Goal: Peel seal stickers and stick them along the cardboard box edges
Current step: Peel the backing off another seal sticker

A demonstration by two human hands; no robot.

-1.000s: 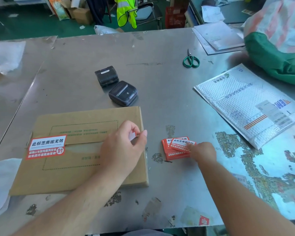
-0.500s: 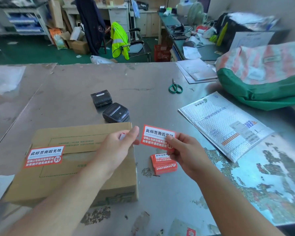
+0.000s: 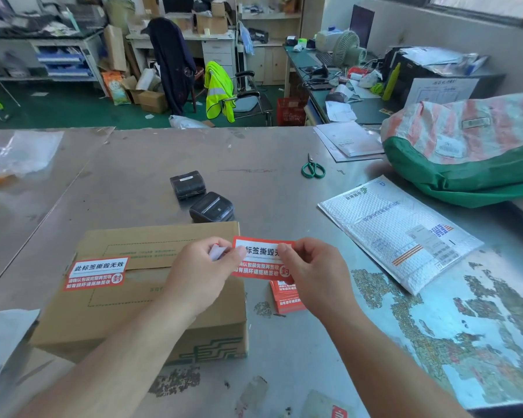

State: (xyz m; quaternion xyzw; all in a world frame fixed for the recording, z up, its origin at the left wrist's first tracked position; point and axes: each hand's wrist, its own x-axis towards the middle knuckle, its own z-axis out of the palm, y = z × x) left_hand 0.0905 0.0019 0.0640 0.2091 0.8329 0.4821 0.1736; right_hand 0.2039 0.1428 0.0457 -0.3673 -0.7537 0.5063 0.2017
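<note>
- Red-and-white seal sticker (image 3: 261,262) held off the table (image 3: 133,176), print side up, just past the right edge of the cardboard box (image 3: 151,297).
- Left hand (image 3: 200,276): thumb and forefinger pinch the sticker's left end. A white scrap (image 3: 218,252), probably spent backing, is tucked under the other, curled fingers, likely to keep it out of the way.
- Right hand (image 3: 311,273): thumb on top, fingers beneath, gripping the sticker's right part. A hold at both ends keeps the sheet taut and flat, which suits picking the backing loose at a corner. Whether the backing is on cannot be told.
- Box lies flat on the table, flap seam up and close to the person, so the seam and edges are within reach.
- Stickers count: one stuck sticker (image 3: 97,273) across the seam at the box's left end; one in the hands; one stack of stickers (image 3: 286,298) on the table just right of the box, under the right hand, number of sheets not readable.
- Judged progress: early; right end of the seam bare.
- Other counts: two black label printers (image 3: 200,196) beyond the box, touching or nearly; one pair of green-handled scissors (image 3: 313,169); one bubble mailer (image 3: 396,233) to the right; one green-and-striped sack (image 3: 465,152) far right.
</note>
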